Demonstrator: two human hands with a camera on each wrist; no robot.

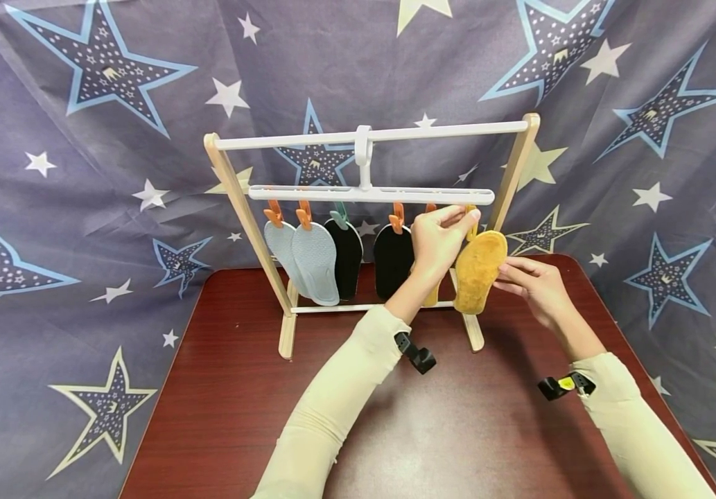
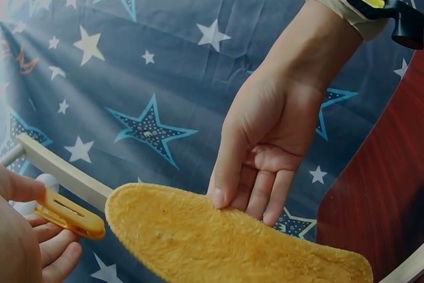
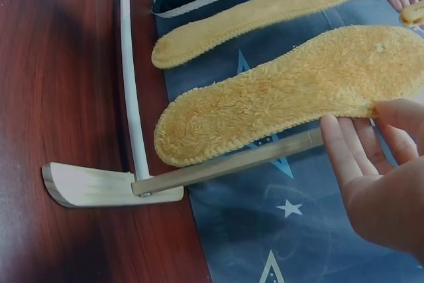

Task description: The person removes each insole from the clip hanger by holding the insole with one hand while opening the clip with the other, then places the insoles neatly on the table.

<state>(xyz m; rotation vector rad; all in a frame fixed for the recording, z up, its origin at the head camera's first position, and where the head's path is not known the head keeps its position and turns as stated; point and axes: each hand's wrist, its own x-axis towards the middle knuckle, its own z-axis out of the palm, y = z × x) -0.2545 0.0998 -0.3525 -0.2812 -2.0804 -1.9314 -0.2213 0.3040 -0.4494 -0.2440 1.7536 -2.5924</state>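
My left hand [image 1: 437,244] pinches a yellow clothespin [image 2: 69,214] between thumb and fingers, just under the right end of the white hanger bar [image 1: 426,195]. Beside the clothespin's tip is the upper end of a fuzzy yellow insole [image 1: 481,272]; whether the clip bites it cannot be told. My right hand [image 1: 535,285] holds this insole by its right edge, thumb on the near face and fingers behind. Partly behind my left hand hangs a second yellow insole [image 3: 258,18]. In the left wrist view the right hand [image 2: 265,137] shows palm side.
A wooden rack [image 1: 233,208] with white rods carries the hanger. To the left, two pale grey insoles [image 1: 316,267] and two black insoles [image 1: 393,258] hang from orange and green clips. The red-brown table [image 1: 233,388] lies below; a star-patterned cloth [image 1: 145,312] covers the back.
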